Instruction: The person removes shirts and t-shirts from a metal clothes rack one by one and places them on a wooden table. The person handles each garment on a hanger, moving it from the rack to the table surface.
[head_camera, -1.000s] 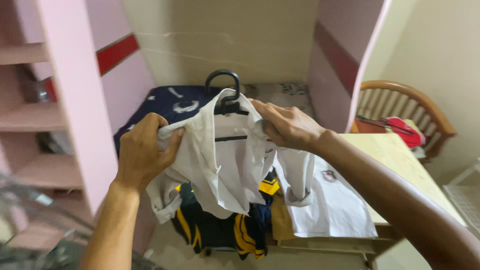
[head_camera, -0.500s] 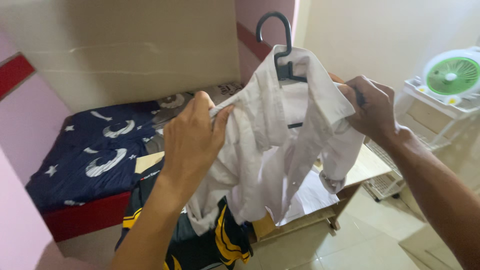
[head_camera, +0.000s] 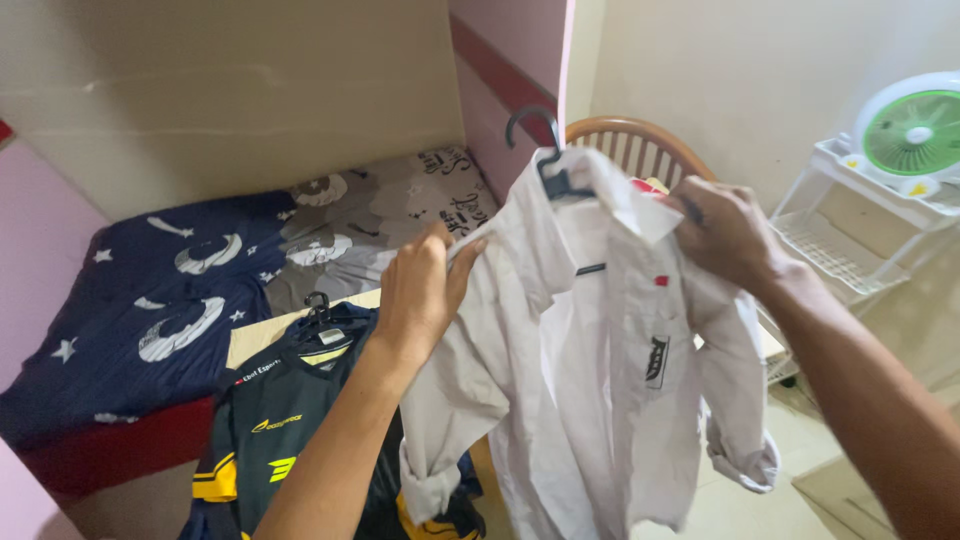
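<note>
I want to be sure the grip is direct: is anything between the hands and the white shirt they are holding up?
Nothing visible. The left hand pinches one shoulder of the white shirt and the right hand grips the other shoulder, both straight on the cloth. The shirt hangs on a dark hanger.

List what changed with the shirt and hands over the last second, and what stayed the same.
The white shirt went from bunched up to hanging open, front and sleeves dropped down. The view swung right, bringing a fan into sight. Unchanged: left hand and right hand still grip the shoulders, and the shirt stays on its dark hanger.
</note>
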